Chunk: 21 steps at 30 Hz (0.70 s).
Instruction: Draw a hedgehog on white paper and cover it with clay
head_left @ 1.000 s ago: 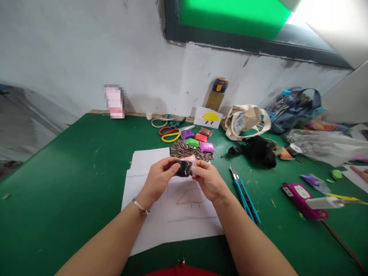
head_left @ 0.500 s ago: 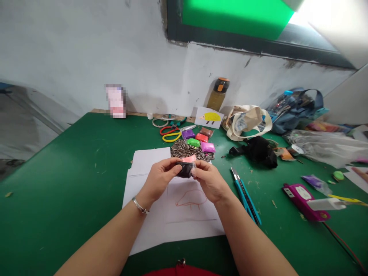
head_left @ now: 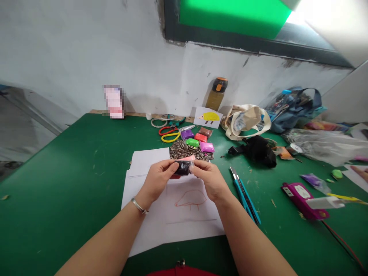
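Note:
A small packet of black clay point(head_left: 183, 168) in clear wrapping is held up over the paper. My left hand point(head_left: 160, 176) pinches its left end, and my right hand point(head_left: 210, 179) grips the wrapper at its right end. Below them lies white paper point(head_left: 149, 234) with an orange outline drawing of an animal point(head_left: 191, 198). Just beyond the hands is a heap of striped sunflower seeds point(head_left: 178, 148). Around the heap sit packets in purple point(head_left: 187, 134), red point(head_left: 201, 137), green point(head_left: 192, 142), brown point(head_left: 206, 132) and pink point(head_left: 207, 147).
A teal utility knife point(head_left: 245, 197), blade out, lies right of the paper. Scissors point(head_left: 172, 135), a bottle point(head_left: 216, 94), a yellow animal picture point(head_left: 208, 117), a cloth bag point(head_left: 244, 122) and a black cloth item point(head_left: 260, 150) are behind. A magenta device point(head_left: 304, 201) and another person's hand point(head_left: 360, 172) are right.
Both hands keep their hold on the black packet, which has turned slightly so more of its face shows. The whole view has shifted a little.

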{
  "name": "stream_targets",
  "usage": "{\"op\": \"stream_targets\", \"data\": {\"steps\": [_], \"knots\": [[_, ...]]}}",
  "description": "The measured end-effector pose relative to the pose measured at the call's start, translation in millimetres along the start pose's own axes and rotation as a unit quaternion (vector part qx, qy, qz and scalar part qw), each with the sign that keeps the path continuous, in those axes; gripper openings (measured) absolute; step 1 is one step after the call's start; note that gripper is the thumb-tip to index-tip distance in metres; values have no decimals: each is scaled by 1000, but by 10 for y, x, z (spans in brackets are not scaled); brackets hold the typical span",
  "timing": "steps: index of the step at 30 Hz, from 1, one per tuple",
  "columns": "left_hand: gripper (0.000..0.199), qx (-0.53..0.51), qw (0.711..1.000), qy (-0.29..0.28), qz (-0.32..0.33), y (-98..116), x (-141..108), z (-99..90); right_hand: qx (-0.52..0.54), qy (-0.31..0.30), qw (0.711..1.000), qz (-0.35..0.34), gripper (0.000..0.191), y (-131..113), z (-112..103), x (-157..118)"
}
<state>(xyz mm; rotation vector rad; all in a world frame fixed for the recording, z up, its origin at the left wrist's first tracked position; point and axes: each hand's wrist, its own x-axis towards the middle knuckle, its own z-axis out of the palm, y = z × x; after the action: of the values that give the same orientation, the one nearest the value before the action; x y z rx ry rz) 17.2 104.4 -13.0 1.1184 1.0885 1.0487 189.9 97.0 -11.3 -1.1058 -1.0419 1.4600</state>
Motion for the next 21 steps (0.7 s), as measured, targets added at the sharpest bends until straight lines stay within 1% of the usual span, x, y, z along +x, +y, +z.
{"op": "stream_targets", "data": {"steps": [2, 4, 7, 10, 17, 19, 21], "knots": [[34, 1, 1000, -2, 4, 4, 4, -11, 4, -19, 1000, -1, 23, 9, 5, -7], [33, 6, 1000, -9, 3, 13, 1, -14, 16, -25, 1000, 5, 21, 34, 2, -6], [34, 9, 1000, -27, -1, 28, -10, -12, 46, -18, 999, 8, 14, 73, -16, 6], [33, 21, 999, -35, 1, 32, -19, -5, 63, -8, 998, 2, 13, 93, -34, 24], [29, 39, 999, 19, 9, 8, -13, 20, 46, 31, 998, 4, 8, 82, -28, 48], [30, 28, 999, 27, 8, -3, -10, 20, 32, 38, 999, 1, 8, 65, -23, 40], [32, 6, 1000, 22, 4, -8, -11, 16, 10, 26, 1000, -1, 8, 45, -17, 26]]}}
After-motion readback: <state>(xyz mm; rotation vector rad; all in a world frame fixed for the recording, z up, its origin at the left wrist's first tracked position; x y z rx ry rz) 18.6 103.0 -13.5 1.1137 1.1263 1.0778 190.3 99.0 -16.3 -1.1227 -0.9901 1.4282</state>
